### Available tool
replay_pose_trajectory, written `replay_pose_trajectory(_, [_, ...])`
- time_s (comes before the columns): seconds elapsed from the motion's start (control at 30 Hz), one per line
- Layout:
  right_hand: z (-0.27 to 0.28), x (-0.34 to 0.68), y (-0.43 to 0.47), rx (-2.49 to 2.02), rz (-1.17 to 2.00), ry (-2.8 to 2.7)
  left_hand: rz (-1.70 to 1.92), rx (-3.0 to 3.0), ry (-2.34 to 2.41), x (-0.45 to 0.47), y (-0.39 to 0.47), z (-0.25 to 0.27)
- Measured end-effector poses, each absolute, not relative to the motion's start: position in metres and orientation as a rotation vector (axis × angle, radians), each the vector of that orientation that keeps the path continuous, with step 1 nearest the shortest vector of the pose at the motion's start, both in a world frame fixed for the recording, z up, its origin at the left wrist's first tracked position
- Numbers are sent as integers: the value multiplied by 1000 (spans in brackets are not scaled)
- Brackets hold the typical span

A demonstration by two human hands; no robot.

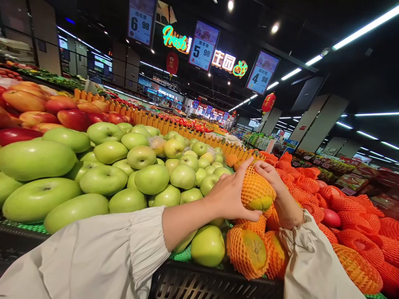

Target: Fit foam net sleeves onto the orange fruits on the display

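Both hands are around an orange [256, 192] in an orange foam net, above the other netted fruit. My left hand [229, 193] grips it from the left, with the thumb underneath and fingers stretched over the top. My right hand [272, 176] closes on its upper right side, fingers bent over the net. A greenish-yellow patch of bare peel shows at the bottom of the fruit. Just below lies another netted orange [249, 251], next to a green apple [208, 246] at the front of the display.
Green apples [104, 179] fill the left and middle, with red and yellow fruit [62, 112] behind them. On the right lies fruit in red nets [358, 207]. A black crate edge [199, 284] runs along the front, and a yellow picket divider [168, 124] along the back. Price signs [204, 45] hang overhead.
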State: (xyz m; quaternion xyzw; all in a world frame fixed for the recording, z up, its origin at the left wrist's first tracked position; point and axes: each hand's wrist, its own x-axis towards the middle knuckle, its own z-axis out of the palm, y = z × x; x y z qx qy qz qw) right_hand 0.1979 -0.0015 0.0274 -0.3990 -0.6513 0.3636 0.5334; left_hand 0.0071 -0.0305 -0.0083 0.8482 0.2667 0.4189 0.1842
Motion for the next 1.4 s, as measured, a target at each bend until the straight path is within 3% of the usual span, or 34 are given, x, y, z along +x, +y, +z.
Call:
replay_pose_trajectory(0.1, [22,199,5,-987,991,-1497,1222,2360,782,8,-32,-9])
replay_pose_trajectory(0.2, [15,204,16,-1059,884,-1565,1273,2262,872,8,-33,-8])
replay_pose_trajectory(0.43, [12,212,19,-989,109,-1967,1599,1826,997,9,-25,-7])
replay_pose_trajectory(0.67, [22,207,2,-655,-658,-2269,1563,1736,1106,11,-24,-7])
replay_pose_trajectory(0.97, [22,198,-6,-571,-620,-2255,1555,1834,1089,10,-23,-8])
replay_pose_trajectory(1.17, [12,203,11,-808,-655,-1783,1718,1756,1030,6,-16,-8])
replay_pose_trajectory(1.4, [3,232,41,-1186,-279,-1393,1774,1668,998,6,-15,-8])
